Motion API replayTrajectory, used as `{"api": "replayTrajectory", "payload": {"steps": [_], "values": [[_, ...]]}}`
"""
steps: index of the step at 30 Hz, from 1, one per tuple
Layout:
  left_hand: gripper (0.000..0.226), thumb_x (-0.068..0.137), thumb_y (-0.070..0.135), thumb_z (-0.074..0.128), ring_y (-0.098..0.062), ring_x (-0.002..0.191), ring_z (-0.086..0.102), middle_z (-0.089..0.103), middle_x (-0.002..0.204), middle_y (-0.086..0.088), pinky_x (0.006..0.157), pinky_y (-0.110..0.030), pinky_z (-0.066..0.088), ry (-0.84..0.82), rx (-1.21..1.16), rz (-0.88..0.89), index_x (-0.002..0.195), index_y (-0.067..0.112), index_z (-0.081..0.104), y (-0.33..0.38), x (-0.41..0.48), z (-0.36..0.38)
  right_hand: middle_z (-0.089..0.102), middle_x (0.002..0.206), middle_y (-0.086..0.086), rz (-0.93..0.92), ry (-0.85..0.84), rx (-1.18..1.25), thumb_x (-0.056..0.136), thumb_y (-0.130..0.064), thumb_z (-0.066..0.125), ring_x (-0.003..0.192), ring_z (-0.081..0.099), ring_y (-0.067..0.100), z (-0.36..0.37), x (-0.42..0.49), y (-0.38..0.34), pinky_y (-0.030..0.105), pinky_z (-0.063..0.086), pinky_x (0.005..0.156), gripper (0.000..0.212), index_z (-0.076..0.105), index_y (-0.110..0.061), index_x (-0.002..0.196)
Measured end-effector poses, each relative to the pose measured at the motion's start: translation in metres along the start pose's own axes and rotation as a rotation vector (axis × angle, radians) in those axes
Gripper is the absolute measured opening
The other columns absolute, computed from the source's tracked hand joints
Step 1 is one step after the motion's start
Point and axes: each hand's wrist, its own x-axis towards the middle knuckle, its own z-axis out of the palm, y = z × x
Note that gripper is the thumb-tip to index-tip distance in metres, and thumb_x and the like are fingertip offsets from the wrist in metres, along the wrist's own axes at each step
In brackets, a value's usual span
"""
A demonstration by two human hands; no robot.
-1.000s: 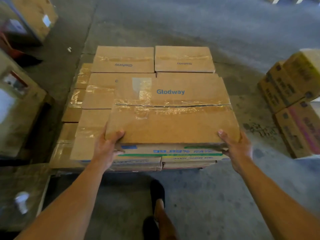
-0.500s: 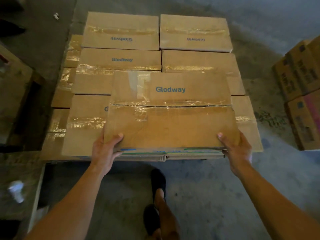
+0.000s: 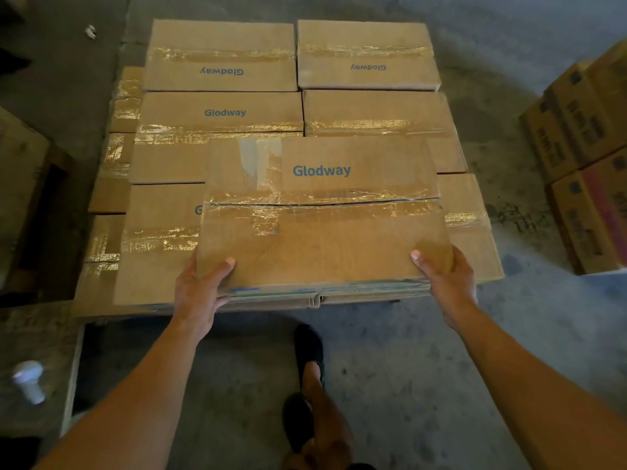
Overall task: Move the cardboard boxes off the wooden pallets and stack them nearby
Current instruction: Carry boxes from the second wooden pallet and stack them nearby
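Fingers of left hand and right hand hidden under brown taped cardboard box; blurred white object unidentifiable.

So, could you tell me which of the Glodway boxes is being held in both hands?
The nearest box, uppermost of them all: the left hand and right hand grip its near corners. The other boxes lie untouched.

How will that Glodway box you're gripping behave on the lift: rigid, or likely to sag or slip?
Probably rigid: the held box shows flat faces with only light creases. Likely needs both hands: left hand and right hand grip its near corners. The wrinkled tape may be slick, so avoid it.
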Motion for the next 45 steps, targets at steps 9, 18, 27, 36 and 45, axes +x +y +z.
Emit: {"api": "replayTrajectory", "payload": {"steps": [9, 18, 27, 36, 45], "values": [[0.052, 0.092, 0.039, 0.069, -0.02, 0.122, 0.052, 0.057, 0.125, 0.01, 0.1, -0.038, 0.042, 0.14, 0.612, 0.419, 0.138, 0.027, 0.051, 0.031, -0.049, -0.003, 0.038, 0.159, 0.013, -0.039, 0.079, -0.171, 0.087, -0.059, 0.067, 0.144, 0.036, 0.037, -0.033, -0.021, -0.018, 0.054, 0.033, 0.114, 0.09, 0.028, -0.02, 0.158], [0.059, 0.091, 0.033, 0.071, -0.038, 0.128, 0.053, 0.056, 0.141, -0.018, 0.106, -0.045, 0.043, -0.048, 1.003, 0.929, 0.141, 0.007, 0.056, 0.153, -0.136, 0.111, 0.049, 0.146, 0.021, -0.272, 0.379, -0.293, 0.097, -0.051, 0.056, 0.13, 0.047, 0.041, -0.186, -0.086, -0.089, 0.047, 0.04, 0.104, 0.06, 0.048, -0.015, 0.145], [0.064, 0.093, 0.04, 0.059, -0.038, 0.134, 0.047, 0.053, 0.144, -0.019, 0.113, -0.045, 0.036, -0.303, 1.085, 1.441, 0.144, 0.003, 0.051, 0.221, -0.241, 0.304, 0.052, 0.145, 0.013, -0.311, 0.647, -0.239, 0.095, -0.066, 0.043, 0.127, 0.052, 0.037, -0.341, -0.091, -0.094, 0.054, 0.049, 0.102, 0.068, 0.045, -0.019, 0.144], [0.075, 0.085, 0.053, 0.046, -0.04, 0.124, 0.057, 0.062, 0.133, -0.02, 0.114, -0.051, 0.034, -0.529, 0.956, 1.639, 0.138, 0.0, 0.056, 0.18, -0.303, 0.526, 0.042, 0.156, 0.012, -0.254, 0.78, -0.209, 0.1, -0.052, 0.049, 0.137, 0.043, 0.034, -0.5, -0.022, -0.033, 0.047, 0.039, 0.107, 0.063, 0.038, -0.018, 0.152], [0.08, 0.083, 0.056, 0.046, -0.036, 0.119, 0.06, 0.063, 0.131, -0.02, 0.102, -0.043, 0.049, -0.757, 0.918, 1.541, 0.137, -0.001, 0.056, 0.111, -0.339, 0.745, 0.04, 0.157, 0.01, -0.097, 0.786, -0.241, 0.099, -0.058, 0.046, 0.141, 0.039, 0.031, -0.649, 0.08, 0.043, 0.041, 0.033, 0.113, 0.071, 0.034, -0.016, 0.155]]}}
